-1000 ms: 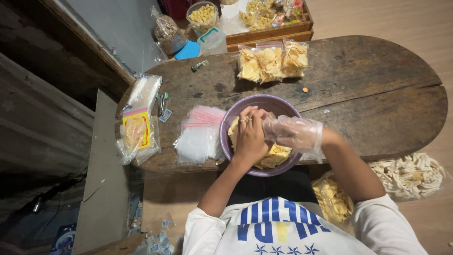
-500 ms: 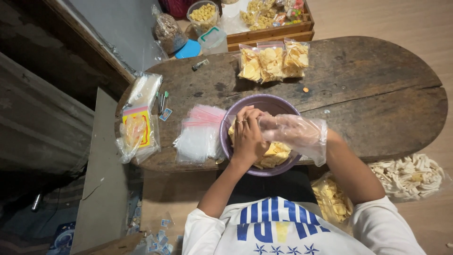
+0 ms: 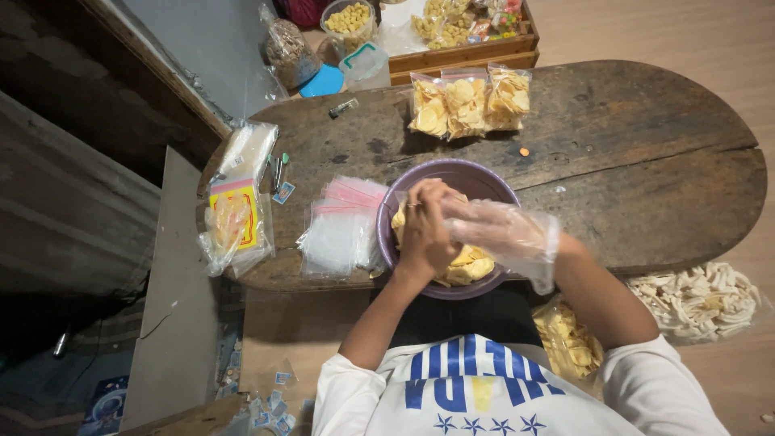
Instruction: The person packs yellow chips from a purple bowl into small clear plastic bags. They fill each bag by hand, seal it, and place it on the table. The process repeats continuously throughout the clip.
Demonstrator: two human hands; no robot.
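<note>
Hands (image 3: 464,230) over bowl (image 3: 484,176), grip hidden

A dark oval wooden table (image 3: 646,161) stands on tan floor (image 3: 686,32).

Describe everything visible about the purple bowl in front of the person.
The round purple plastic-looking bowl sits upright at the near edge of the dark oval wooden table, partly overhanging toward the person. It holds pale yellow chips. The bare left hand and the right hand in a clear plastic glove meet above it, hiding much of the inside. A stack of clear zip bags lies against its left side.
</note>
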